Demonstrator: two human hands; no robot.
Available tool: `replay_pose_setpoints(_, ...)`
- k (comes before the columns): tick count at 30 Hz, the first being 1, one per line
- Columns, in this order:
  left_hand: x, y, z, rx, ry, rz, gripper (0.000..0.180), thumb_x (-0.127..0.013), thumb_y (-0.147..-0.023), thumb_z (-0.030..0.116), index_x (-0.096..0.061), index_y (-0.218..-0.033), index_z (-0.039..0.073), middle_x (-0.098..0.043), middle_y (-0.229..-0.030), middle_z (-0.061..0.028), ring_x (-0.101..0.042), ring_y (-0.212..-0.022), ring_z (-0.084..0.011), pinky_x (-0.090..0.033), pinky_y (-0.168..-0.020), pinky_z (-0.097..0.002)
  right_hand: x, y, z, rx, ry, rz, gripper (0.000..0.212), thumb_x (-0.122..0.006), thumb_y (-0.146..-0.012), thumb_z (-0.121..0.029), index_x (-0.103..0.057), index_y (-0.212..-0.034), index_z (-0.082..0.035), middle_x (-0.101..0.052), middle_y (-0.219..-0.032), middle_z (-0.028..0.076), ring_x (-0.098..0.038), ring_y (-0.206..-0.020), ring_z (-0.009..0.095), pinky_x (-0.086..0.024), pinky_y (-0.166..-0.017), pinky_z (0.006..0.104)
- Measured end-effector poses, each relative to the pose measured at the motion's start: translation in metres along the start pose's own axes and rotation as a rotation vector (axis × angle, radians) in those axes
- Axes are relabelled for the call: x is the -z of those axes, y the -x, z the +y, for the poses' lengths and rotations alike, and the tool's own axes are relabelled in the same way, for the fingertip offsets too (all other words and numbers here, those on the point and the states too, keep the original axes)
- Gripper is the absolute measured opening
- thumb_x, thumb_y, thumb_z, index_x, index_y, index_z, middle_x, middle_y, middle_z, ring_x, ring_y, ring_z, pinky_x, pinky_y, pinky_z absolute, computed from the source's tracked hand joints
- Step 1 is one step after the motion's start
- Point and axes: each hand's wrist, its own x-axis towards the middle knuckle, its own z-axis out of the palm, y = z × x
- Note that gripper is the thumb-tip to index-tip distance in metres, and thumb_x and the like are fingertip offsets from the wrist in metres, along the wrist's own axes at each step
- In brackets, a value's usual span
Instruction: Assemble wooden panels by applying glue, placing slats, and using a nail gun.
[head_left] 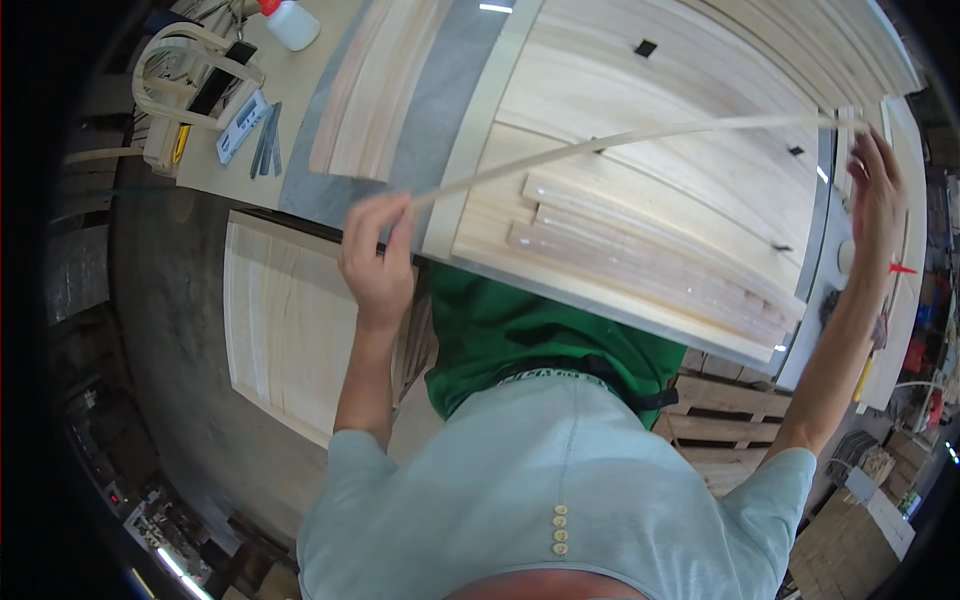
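Observation:
A long thin wooden strip (620, 138) is stretched between my hands, above the workbench, and bows slightly. Its left end is pinched in the fingers of my left hand (378, 260), near the bench's front left corner. At the far right, the fingers of my right hand (878, 200) are closed on the other end. Below the strip lies a pale wooden panel (720, 90) with several small black pieces on it. Several narrow wooden slats (640, 255) rest side by side along the panel's near part, with shiny spots on them.
Boards (380, 90) are stacked on the bench's left. Farther left are a wooden caddy (160, 105), a yellow knife (181, 143), a blue-white packet (242, 127) and a white bottle (292, 25). More slats (820, 40) lie far right. A panel stack (290, 320) stands below the bench.

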Motion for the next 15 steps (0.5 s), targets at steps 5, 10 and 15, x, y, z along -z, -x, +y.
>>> replay_pose_setpoints(5,0.022,0.055,0.011,0.368,0.108,-0.05,0.01,-0.064,-0.086,0.002,-0.061,-0.096,-0.001,-0.064,-0.093,-0.0115,-0.06,-0.083,-0.0199,-0.048,-0.074,-0.03,-0.156,-0.066,-0.005,0.081,0.073,-0.3,0.041,-0.06,-0.092,-0.03,-0.059,-0.124,-0.004,-0.066,-0.102,0.004,-0.06,-0.084,0.01,-0.048,-0.072,0.0232)
replay_pose_setpoints(10,0.021,0.081,0.034,0.742,0.407,-0.007,0.012,-0.063,-0.088,0.005,-0.057,-0.096,-0.001,-0.064,-0.092,-0.0094,-0.06,-0.084,-0.0129,-0.048,-0.073,-0.0267,-0.281,-0.093,0.024,0.044,0.276,-0.526,0.043,-0.059,-0.091,-0.033,-0.06,-0.123,-0.004,-0.065,-0.086,0.002,-0.057,-0.071,0.009,-0.046,-0.063,0.0229)
replay_pose_setpoints(15,0.004,0.062,0.044,0.844,0.547,-0.074,0.011,-0.062,-0.089,0.006,-0.054,-0.094,0.0,-0.062,-0.082,-0.0065,-0.06,-0.07,-0.011,-0.049,-0.066,-0.0228,-0.348,-0.105,0.045,0.13,0.682,-0.558,0.043,-0.059,-0.086,-0.033,-0.063,-0.117,-0.004,-0.069,-0.092,0.012,-0.064,-0.079,0.02,-0.05,-0.07,0.0298)
